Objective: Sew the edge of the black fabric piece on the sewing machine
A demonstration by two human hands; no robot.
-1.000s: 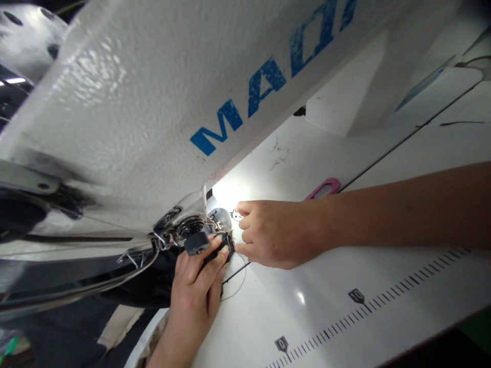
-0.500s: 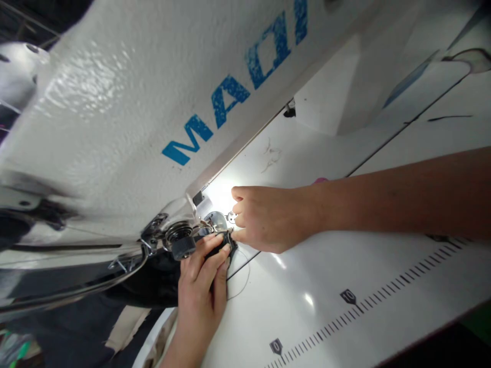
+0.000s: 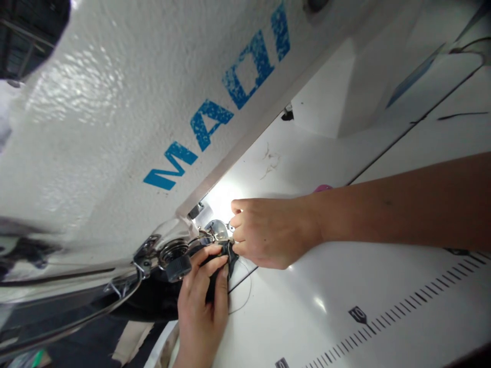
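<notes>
I see the left hand (image 3: 203, 312) coming up from 6 o'clock, its fingers laid over a piece of black fabric (image 3: 226, 258) and pinching it against the bed under the presser foot (image 3: 217, 230). The right hand (image 3: 268, 232) enters from 3 o'clock, fingers curled and closed on the far edge of the same fabric, just beside the needle area; what else it nips, if anything, I cannot tell. Both hands meet on the fabric at centre frame. The machine head (image 3: 153, 117) fills 9 to 12 o'clock, with a black knob (image 3: 178, 266) just left of the left fingers. A loose thread (image 3: 241, 296) trails over the white table (image 3: 345, 286) towards 5 o'clock; a printed ruler (image 3: 383, 322) runs along the near edge. My judgement: the fabric is placed at the foot and being set, and no seam shows on it yet.
</notes>
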